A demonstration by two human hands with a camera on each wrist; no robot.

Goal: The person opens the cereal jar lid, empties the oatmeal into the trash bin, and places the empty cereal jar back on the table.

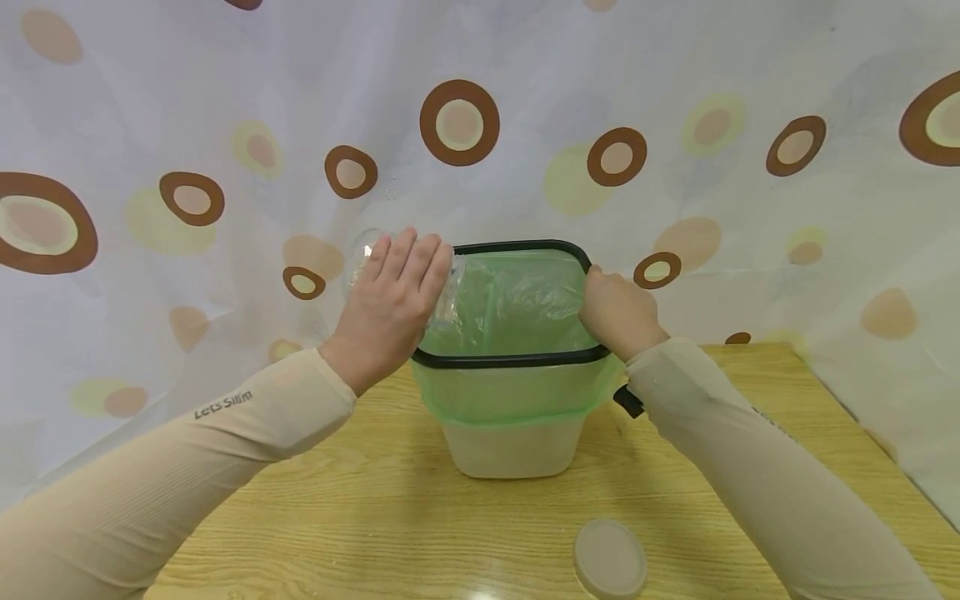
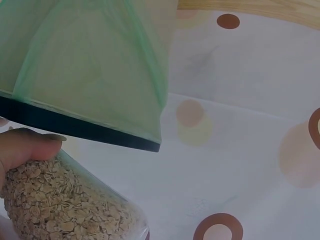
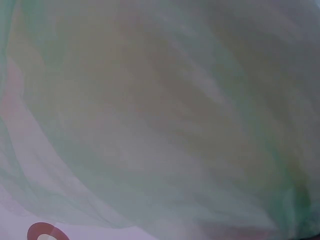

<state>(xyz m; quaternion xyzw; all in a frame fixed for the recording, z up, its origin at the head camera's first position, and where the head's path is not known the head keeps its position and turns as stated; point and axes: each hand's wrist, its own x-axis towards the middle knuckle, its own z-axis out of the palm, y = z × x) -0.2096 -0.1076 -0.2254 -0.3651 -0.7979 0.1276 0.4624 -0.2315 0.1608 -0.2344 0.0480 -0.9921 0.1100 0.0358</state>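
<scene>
In my left hand is a clear jar of dry oat flakes, tipped on its side at the left edge of a small waste bin. The thumb lies along the jar in the left wrist view, right by the bin's black rim ring. A thin green bag lines the bin and folds down over its outside. My right hand grips the rim on the right side, fingers curled over it. Blurred green bag film fills the right wrist view, hiding that hand there.
A round beige lid lies on the wooden table in front of the bin. Behind stands a white sheet patterned with brown and yellow ovals. A small black piece shows beside the right sleeve.
</scene>
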